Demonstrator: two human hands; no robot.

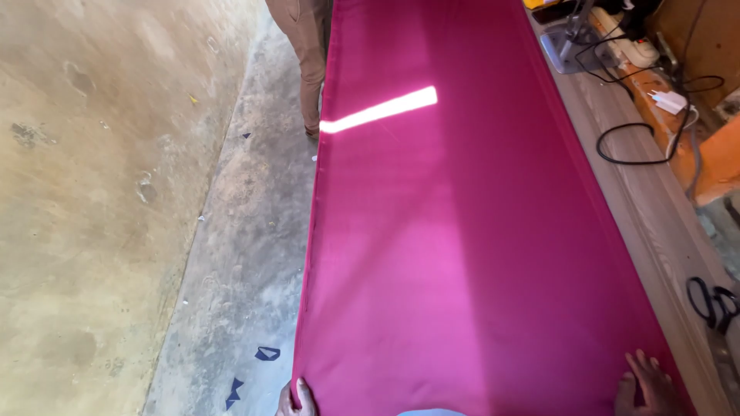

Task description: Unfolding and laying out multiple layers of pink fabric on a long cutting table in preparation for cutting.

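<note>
Left hand (297, 400) grip pinches magenta cloth (462, 231) corner; right hand (647, 385) flat, open on cloth edge

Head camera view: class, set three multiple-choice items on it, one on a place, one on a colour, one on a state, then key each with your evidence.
1. Where do the scissors lie?
A. on the floor
B. on the table's right edge
C. on the cloth

2. What colour is the cloth?
A. magenta
B. green
C. white

3. How does the cloth lie?
A. rolled up
B. crumpled
C. spread flat

Key: 1 B, they rest on bare table beside the cloth. 2 A, it is deep pinkish red throughout. 3 C, it stretches smooth, with the left hand and right hand at its near corners.
</note>
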